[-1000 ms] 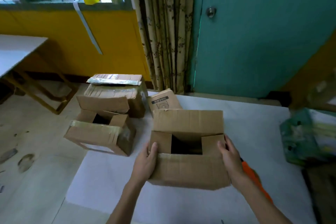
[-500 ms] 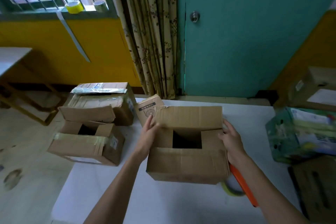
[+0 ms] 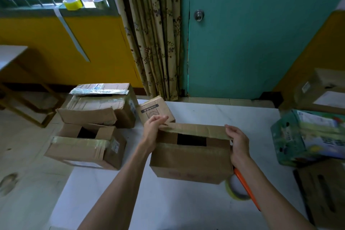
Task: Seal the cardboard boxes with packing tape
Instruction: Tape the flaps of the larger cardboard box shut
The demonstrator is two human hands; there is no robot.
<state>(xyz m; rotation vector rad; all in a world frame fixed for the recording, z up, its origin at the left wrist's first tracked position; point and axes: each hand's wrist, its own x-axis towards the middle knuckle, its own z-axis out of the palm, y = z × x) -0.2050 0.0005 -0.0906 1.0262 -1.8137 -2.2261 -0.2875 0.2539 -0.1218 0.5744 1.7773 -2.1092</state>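
On a white table (image 3: 168,201), an open box (image 3: 190,162) is held by its far flap (image 3: 194,129).
A dark gap shows between its flaps. The left hand (image 3: 153,127) pinches the flap's left end; the right hand (image 3: 238,142) curls its fingers over the right end. Behind the left hand stands a small box (image 3: 155,111) printed "USB", its other characters too small to read. A tape roll (image 3: 236,190) lies just beside the box's near right corner, under the right wrist.

Bare left hand (image 3: 154,127), bare right hand (image 3: 238,142), long bare forearms (image 3: 119,183), slender wrists (image 3: 146,144).
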